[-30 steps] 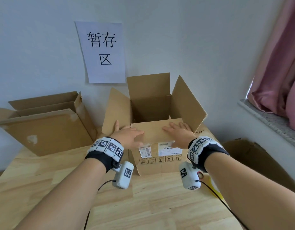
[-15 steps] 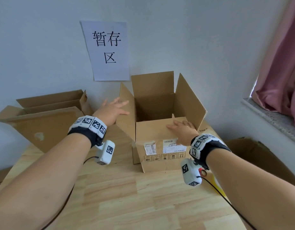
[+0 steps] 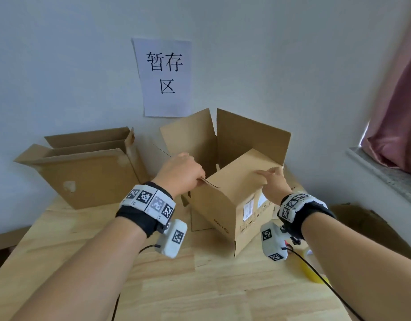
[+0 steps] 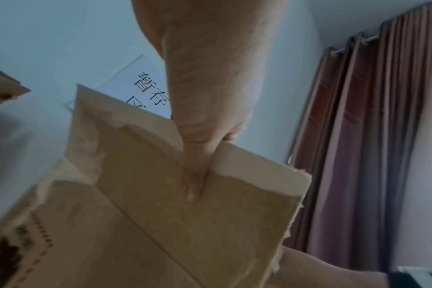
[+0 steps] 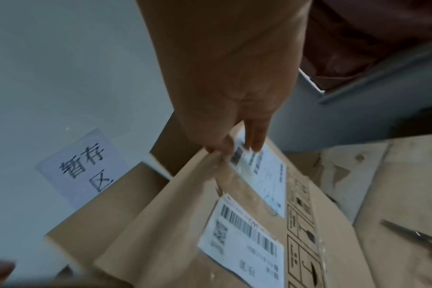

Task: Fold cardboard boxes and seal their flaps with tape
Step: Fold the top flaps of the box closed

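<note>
An open brown cardboard box (image 3: 213,212) stands on the wooden table (image 3: 199,286), a corner turned toward me; its labelled side (image 5: 239,239) faces right. One top flap (image 3: 241,167) is folded down; the back flaps stand up. My left hand (image 3: 181,174) pinches a flap edge at the box's left corner, with the thumb (image 4: 192,175) pressed on the cardboard (image 4: 148,214). My right hand (image 3: 272,181) holds the top right edge, fingers over the folded flap and thumb (image 5: 222,148) on the labelled side. A yellow tape roll (image 3: 313,267) lies by my right forearm.
A second open box (image 3: 84,167) sits at the back left against the wall. Flattened cardboard (image 3: 366,223) lies to the right beyond the table. Scissors (image 5: 417,235) lie right of the box. A paper sign (image 3: 164,77) hangs on the wall; a pink curtain (image 3: 403,100) hangs at the far right.
The box has been turned, so its labelled side now faces right instead of toward me. My left hand came from the left side flap to the near left corner edge.
</note>
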`<state>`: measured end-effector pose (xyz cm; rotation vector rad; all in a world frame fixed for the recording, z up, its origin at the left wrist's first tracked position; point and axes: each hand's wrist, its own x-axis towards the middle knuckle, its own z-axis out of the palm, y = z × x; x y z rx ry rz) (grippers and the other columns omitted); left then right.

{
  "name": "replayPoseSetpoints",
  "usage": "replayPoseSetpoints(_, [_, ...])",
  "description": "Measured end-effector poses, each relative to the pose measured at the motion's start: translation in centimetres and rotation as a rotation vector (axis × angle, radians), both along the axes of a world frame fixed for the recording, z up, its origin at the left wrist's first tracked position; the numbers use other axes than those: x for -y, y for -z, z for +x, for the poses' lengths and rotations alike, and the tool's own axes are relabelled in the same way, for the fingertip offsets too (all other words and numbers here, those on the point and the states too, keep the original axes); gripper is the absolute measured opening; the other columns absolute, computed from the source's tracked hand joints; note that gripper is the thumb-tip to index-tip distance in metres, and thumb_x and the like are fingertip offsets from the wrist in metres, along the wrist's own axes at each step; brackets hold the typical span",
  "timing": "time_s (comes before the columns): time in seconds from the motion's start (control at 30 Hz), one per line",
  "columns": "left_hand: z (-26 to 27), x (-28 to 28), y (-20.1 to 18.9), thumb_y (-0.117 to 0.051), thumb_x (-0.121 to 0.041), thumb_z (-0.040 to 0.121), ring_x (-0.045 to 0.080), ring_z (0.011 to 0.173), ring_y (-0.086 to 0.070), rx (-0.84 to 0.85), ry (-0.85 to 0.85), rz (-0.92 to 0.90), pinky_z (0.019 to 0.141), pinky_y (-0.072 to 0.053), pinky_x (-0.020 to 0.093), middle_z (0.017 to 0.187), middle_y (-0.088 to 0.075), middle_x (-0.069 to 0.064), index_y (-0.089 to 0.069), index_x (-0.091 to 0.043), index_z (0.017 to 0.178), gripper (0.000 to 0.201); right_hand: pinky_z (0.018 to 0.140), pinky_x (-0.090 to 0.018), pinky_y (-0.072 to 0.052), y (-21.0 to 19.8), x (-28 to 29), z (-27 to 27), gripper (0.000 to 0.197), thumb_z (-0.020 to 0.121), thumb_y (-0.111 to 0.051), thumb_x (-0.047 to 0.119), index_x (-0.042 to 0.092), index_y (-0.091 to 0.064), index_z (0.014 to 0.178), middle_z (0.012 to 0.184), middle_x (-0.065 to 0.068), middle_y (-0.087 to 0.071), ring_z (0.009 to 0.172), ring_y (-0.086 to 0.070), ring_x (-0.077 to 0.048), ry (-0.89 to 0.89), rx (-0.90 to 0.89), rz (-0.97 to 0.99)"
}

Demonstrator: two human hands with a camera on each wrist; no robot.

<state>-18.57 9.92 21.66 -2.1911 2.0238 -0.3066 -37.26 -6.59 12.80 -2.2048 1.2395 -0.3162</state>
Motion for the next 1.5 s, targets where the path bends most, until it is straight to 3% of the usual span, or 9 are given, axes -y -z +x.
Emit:
replayPoseSetpoints(0.1, [-1.0,0.0,0.3,-0.048,-0.031,0.093,0.016,0.084,-0.054,-0.044,-0.016,-0.007,0.056,-0.031,0.027,0.068,-0.041,-0.012,-0.070,-0.032,0.096,0.022,0.097,-0.028,-0.039,0.6,0.0,-0.5,0.049,0.092,-0.055,0.015,0.018,-0.044,0.140,0.149,-0.002,-0.028,0.119,-0.048,-0.022,-0.061,0.127,0.057])
replayPoseSetpoints(0.37, [-2.8,1.1,2.1,-0.045,-0.044,0.095,0.009,0.083,-0.038,-0.126,-0.009,-0.009,0.058,-0.042,0.029,0.082,-0.059,-0.007,-0.066,-0.024,0.092,0.030,0.097,-0.023,-0.037,1.3,-0.7,-0.9,0.061,0.092,-0.055,0.018,0.022,-0.027,0.147,0.154,0.011,-0.013,0.117,-0.053,-0.019,-0.151,0.104,0.177])
replayPoseSetpoints(0.53, [-3.1,2.1,2.9,-0.047,-0.048,0.094,0.012,0.085,-0.044,-0.157,-0.015,-0.067,0.052,-0.031,0.027,0.078,-0.054,-0.006,-0.049,-0.023,0.074,0.033,0.106,-0.020,-0.024,1.0,-0.8,-0.7,0.060,0.095,-0.043,0.003,0.025,-0.025,0.148,0.157,0.013,-0.011,0.141,-0.028,-0.017,-0.258,0.088,0.211])
replayPoseSetpoints(0.9, [-2.6,3.6,2.5,-0.048,-0.053,0.091,0.011,0.072,-0.046,-0.212,-0.047,-0.080,0.056,-0.036,0.027,0.082,-0.050,-0.002,-0.065,-0.026,0.095,0.032,0.106,-0.026,-0.027,-1.3,-1.7,-0.9,0.078,0.093,-0.048,-0.003,0.018,-0.001,0.151,0.154,-0.005,-0.020,0.137,-0.029,-0.019,-0.343,-0.120,0.361])
replayPoseSetpoints(1.0, [-2.6,3.6,2.5,-0.048,-0.051,0.092,0.012,0.075,-0.048,-0.207,-0.036,-0.105,0.057,-0.036,0.027,0.082,-0.051,-0.002,-0.066,-0.026,0.096,0.031,0.100,-0.021,-0.027,-2.0,-1.8,-1.0,0.082,0.088,-0.063,0.007,0.019,-0.010,0.150,0.152,0.000,-0.017,0.131,-0.030,-0.017,-0.389,-0.112,0.392])
replayPoseSetpoints(1.13, [-2.4,3.5,2.5,-0.045,-0.053,0.093,0.015,0.079,-0.054,-0.217,-0.023,-0.049,0.060,-0.038,0.027,0.084,-0.050,-0.003,-0.066,-0.025,0.098,0.036,0.089,-0.021,-0.037,-0.4,-1.9,-0.6,0.073,0.079,-0.070,0.047,0.040,-0.035,0.142,0.129,0.007,-0.053,0.118,-0.048,-0.012,-0.095,0.092,0.218])
replayPoseSetpoints(1.3, [-1.8,1.5,2.0,-0.016,-0.077,0.084,0.007,0.054,-0.055,-0.521,-0.112,-0.163,0.064,-0.052,0.036,0.046,-0.051,-0.008,-0.074,-0.020,0.087,0.081,0.098,-0.024,-0.042,1.1,-2.2,-0.4,0.057,0.081,-0.070,0.039,0.044,-0.046,0.133,0.143,0.020,-0.042,0.123,-0.048,-0.010,-0.126,0.080,0.082])
replayPoseSetpoints(1.4, [0.2,0.0,1.6,-0.032,-0.058,0.095,0.008,0.085,-0.064,-0.676,-0.259,-0.350,0.083,-0.051,0.029,0.094,-0.072,-0.006,-0.067,-0.025,0.114,0.051,0.097,-0.024,-0.039,0.8,-2.1,-0.5,0.051,0.081,-0.069,0.037,0.049,-0.050,0.127,0.145,0.022,-0.038,0.128,-0.044,-0.012,-0.125,0.026,0.070])
replayPoseSetpoints(1.5, [3.7,-1.4,1.5,-0.057,-0.031,0.092,0.024,0.135,-0.034,-0.620,-0.505,-0.482,0.106,-0.035,0.039,0.152,-0.029,0.007,-0.027,-0.020,0.149,0.065,0.093,-0.024,-0.044,0.7,-2.3,-0.6,0.058,0.080,-0.071,0.036,0.043,-0.047,0.132,0.135,0.013,-0.052,0.122,-0.049,-0.012,-0.084,0.062,0.106])
